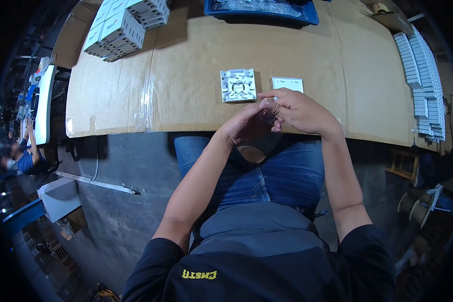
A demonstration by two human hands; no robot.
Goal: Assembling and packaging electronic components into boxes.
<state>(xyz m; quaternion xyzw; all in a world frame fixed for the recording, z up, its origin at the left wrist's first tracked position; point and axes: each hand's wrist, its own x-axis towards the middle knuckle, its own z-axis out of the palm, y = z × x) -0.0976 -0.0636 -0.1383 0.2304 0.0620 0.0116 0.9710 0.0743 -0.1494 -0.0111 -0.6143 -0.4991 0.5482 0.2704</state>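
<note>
Head view | Left hand (245,122) and right hand (304,111) meet, fingers curled; I cannot tell whether they grip anything | White square part (238,86) sits just beyond on the cardboard-covered surface (196,75) | My worry: the right hand, so near, could nudge it askew.

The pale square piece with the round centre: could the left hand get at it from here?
Probably yes: the pale square piece lies just beyond the left hand, and nothing visible stands between them.
</note>
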